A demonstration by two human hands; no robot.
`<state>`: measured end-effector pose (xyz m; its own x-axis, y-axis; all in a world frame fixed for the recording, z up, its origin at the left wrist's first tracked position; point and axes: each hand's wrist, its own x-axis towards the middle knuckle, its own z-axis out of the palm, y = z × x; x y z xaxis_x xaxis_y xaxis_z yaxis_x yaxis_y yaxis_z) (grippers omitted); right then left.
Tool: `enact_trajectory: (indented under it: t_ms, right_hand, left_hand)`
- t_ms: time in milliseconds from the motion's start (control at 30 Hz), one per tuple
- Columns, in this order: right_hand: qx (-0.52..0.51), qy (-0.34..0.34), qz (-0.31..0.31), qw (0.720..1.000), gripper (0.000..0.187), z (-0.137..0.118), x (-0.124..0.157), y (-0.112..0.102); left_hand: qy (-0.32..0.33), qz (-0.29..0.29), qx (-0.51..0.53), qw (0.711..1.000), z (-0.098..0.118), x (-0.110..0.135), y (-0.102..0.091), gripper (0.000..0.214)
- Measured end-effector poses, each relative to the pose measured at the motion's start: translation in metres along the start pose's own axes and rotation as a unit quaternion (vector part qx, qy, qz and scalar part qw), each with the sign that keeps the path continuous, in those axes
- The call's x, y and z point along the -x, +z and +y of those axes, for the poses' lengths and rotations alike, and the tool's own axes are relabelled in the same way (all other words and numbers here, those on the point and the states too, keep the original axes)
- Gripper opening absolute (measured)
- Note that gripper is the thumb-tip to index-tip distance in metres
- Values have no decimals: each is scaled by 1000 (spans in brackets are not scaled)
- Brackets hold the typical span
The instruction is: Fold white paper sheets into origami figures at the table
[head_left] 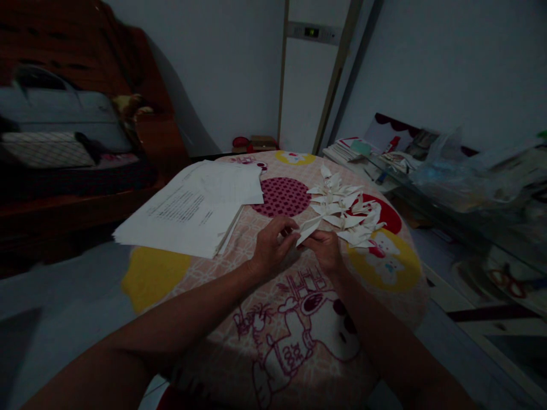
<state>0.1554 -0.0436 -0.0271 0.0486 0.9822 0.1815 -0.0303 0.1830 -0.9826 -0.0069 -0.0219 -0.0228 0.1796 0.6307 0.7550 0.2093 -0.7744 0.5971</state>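
Observation:
My left hand (273, 246) and my right hand (327, 248) meet over a round table covered with a pink cartoon-print cloth (294, 319). Both pinch a small folded white paper piece (308, 229) between their fingertips, its point sticking up to the right. Just beyond the hands lies a pile of several similar folded white paper pieces (344, 208). A stack of printed white sheets (192, 208) rests on the cloth to the left of my left hand.
A dark wooden bench with a grey bag (64, 117) stands at the left. Books and papers (363, 151) and clear plastic bags (465, 171) crowd a shelf at the right. A white door (307, 85) is behind the table.

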Motion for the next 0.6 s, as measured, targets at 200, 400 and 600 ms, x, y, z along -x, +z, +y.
enact_trajectory:
  t_ms: [200, 400, 600]
  right_hand:
    - [3, 6, 2, 1000, 18, -1, -1, 0]
    - [-3, 11, 5, 1000, 19, 2, -1, 0]
    - [7, 13, 12, 1000, 18, -2, -1, 1]
  left_hand:
    - [-4, 4, 0, 1000, 0, 0, 1, 9]
    - [-10, 1, 4, 1000, -1, 0, 1, 9]
    - [-44, -7, 20, 999, -1, 0, 1, 10]
